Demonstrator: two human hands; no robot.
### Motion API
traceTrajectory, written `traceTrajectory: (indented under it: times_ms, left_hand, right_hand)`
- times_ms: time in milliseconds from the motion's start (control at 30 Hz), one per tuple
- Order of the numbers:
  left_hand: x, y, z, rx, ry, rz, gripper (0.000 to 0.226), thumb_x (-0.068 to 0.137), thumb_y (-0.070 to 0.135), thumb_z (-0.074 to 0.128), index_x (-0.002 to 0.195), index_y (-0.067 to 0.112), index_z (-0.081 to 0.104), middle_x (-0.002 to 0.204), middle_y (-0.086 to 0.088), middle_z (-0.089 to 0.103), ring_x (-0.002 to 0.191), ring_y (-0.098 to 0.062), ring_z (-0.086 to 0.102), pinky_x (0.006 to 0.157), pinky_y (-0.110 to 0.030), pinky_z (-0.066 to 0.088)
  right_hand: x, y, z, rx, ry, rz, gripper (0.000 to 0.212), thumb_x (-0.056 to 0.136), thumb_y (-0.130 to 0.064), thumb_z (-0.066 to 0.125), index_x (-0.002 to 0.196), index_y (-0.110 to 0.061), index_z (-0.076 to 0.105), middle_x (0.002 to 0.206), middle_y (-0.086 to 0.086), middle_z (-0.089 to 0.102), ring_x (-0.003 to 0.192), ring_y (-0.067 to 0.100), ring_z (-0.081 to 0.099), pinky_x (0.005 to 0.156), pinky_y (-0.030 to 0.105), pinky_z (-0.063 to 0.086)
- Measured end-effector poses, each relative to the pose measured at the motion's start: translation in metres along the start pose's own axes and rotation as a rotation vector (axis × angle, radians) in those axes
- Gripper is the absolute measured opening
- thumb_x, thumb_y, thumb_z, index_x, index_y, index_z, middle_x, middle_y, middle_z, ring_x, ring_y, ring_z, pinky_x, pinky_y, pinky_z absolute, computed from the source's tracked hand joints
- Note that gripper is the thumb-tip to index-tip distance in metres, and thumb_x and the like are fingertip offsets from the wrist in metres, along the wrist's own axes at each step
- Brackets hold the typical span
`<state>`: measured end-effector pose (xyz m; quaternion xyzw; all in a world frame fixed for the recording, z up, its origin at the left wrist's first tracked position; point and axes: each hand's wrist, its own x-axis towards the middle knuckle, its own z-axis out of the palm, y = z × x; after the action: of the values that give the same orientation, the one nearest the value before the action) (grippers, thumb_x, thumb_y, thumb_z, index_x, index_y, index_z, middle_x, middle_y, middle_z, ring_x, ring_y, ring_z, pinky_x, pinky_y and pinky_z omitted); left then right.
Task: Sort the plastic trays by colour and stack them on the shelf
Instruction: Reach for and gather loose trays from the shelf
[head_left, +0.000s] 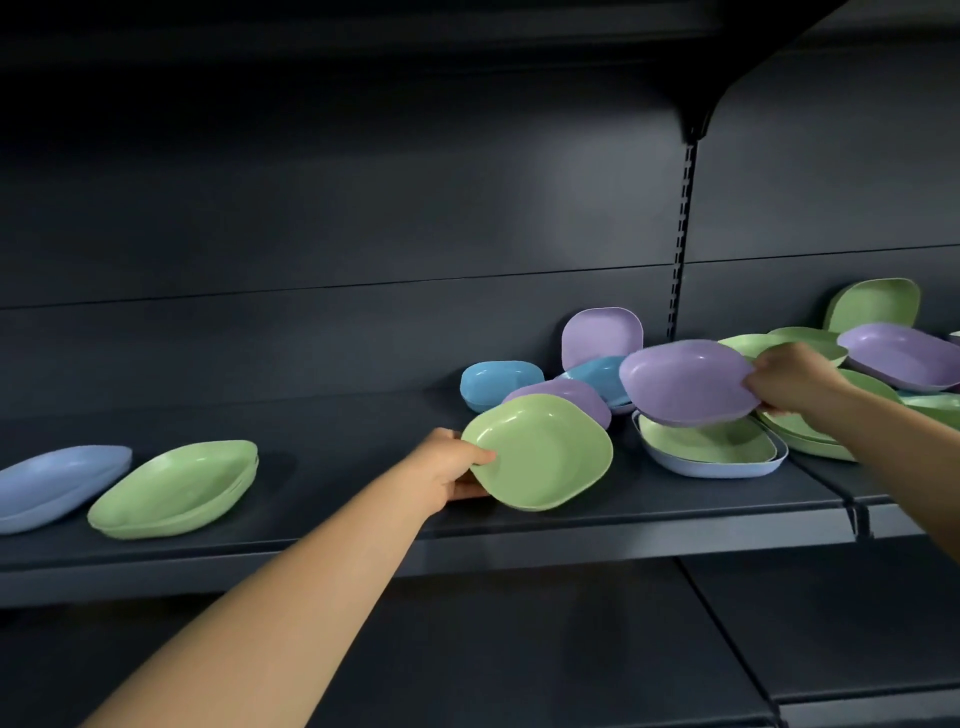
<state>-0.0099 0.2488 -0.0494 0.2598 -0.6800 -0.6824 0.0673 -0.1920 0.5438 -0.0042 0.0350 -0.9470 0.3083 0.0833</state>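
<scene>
the left arm is being stretched forward and up from the lower left, nearly straight, with the left hand (451, 465) ending at the near edge of the dark shelf (363, 441). a green tray (540, 452) is being pinched at its left rim: the thumb is being laid over the top of the rim and the other fingers are being curled beneath it, so the tray is lying just beyond the fingertips, tilted toward the camera, its far edge overlapping a purple tray (571, 392) behind it.

the right arm is being reached in from the right edge, bent slightly at the wrist, and the right hand (789, 376) is being closed on the right rim of a second purple tray (685, 382). this tray is being held raised, extending left of the fingers, above a green tray nested in a pale blue one (711, 447). how the fingers under the rim are lying cannot be told.

behind and to the right of the right hand, a loose heap of green, purple and blue trays (883, 348) is being left unsorted. far to the left of the left hand, a green stack (174, 488) and a pale blue stack (57, 483) are being kept side by side on the shelf.
</scene>
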Motion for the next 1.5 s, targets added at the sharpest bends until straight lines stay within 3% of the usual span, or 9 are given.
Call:
traceTrajectory:
  times_ms: [67,167,267,367,567,900,1033,1167,1500]
  left_hand:
    - [-0.005,0.001,-0.015,-0.051,0.0,0.014,0.045,0.081,-0.002,0.068,0.12,0.002,0.047,0.117,-0.015,0.061,0.084,-0.023,0.064,0.055,-0.032,0.054]
    - [-0.016,0.004,-0.041,-0.076,0.017,0.053,0.045,0.076,0.0,0.074,0.114,0.004,0.05,0.11,-0.013,0.064,0.085,-0.022,0.065,0.057,-0.03,0.053]
    - [-0.026,0.006,-0.077,-0.088,0.036,0.09,0.03,0.076,0.0,0.075,0.098,0.007,0.056,0.099,-0.009,0.067,0.084,-0.021,0.065,0.061,-0.03,0.054]
    - [-0.035,0.007,-0.118,-0.09,0.063,0.116,0.023,0.077,-0.001,0.074,0.092,0.008,0.059,0.093,-0.008,0.068,0.082,-0.02,0.065,0.063,-0.03,0.054]
    - [-0.046,0.008,-0.23,-0.117,0.144,0.155,0.02,0.077,-0.001,0.073,0.091,0.006,0.061,0.094,-0.011,0.069,0.081,-0.021,0.066,0.06,-0.028,0.053]
    - [-0.06,0.003,-0.403,-0.11,0.233,0.217,0.016,0.079,-0.001,0.071,0.09,0.007,0.061,0.088,-0.009,0.068,0.078,-0.02,0.065,0.064,-0.029,0.052]
    - [-0.062,0.004,-0.451,-0.084,0.265,0.231,0.016,0.078,0.0,0.072,0.084,0.008,0.059,0.086,-0.009,0.067,0.078,-0.02,0.064,0.064,-0.03,0.052]
    - [-0.06,0.002,-0.486,-0.078,0.268,0.224,0.017,0.077,0.001,0.074,0.086,0.006,0.061,0.091,-0.012,0.068,0.088,-0.027,0.066,0.076,-0.035,0.052]
    - [-0.055,-0.001,-0.528,-0.13,0.25,0.229,0.029,0.078,0.002,0.073,0.105,0.001,0.062,0.101,-0.015,0.069,0.088,-0.026,0.066,0.067,-0.031,0.052]
  right_hand:
    - [-0.012,-0.019,0.002,0.143,-0.017,-0.013,0.023,0.076,0.007,0.036,0.059,-0.006,0.043,0.05,0.007,0.04,0.051,0.02,0.035,0.051,0.025,0.027]
    - [-0.034,-0.052,0.013,0.421,-0.126,0.02,0.023,0.084,0.009,0.038,0.068,-0.003,0.048,0.054,0.01,0.045,0.046,0.021,0.037,0.039,0.02,0.03]
    - [-0.055,-0.088,0.031,0.668,-0.294,0.051,0.016,0.091,0.004,0.046,0.078,-0.005,0.05,0.064,0.009,0.043,0.047,0.018,0.037,0.032,0.016,0.03]
    - [-0.075,-0.123,0.055,0.81,-0.434,0.083,0.008,0.089,0.0,0.057,0.087,-0.008,0.055,0.067,0.005,0.047,0.052,0.014,0.04,0.037,0.018,0.035]
    - [-0.127,-0.215,0.11,0.815,-0.517,0.022,0.022,0.09,0.002,0.056,0.072,-0.01,0.05,0.061,0.002,0.038,0.051,0.012,0.03,0.031,0.015,0.027]
    - [-0.215,-0.343,0.182,0.748,-0.493,-0.107,0.015,0.091,-0.002,0.052,0.093,-0.011,0.063,0.07,0.002,0.048,0.054,0.013,0.032,0.042,0.018,0.028]
    - [-0.239,-0.367,0.204,0.778,-0.443,-0.138,0.019,0.091,-0.003,0.053,0.107,-0.01,0.063,0.074,0.004,0.053,0.058,0.015,0.037,0.049,0.022,0.03]
    - [-0.251,-0.377,0.218,0.782,-0.402,-0.115,0.023,0.091,-0.006,0.056,0.112,-0.007,0.063,0.082,0.007,0.055,0.061,0.017,0.039,0.05,0.024,0.032]
    - [-0.264,-0.394,0.218,0.75,-0.319,-0.089,0.022,0.09,-0.008,0.058,0.112,-0.006,0.062,0.076,0.005,0.053,0.057,0.018,0.036,0.046,0.022,0.032]
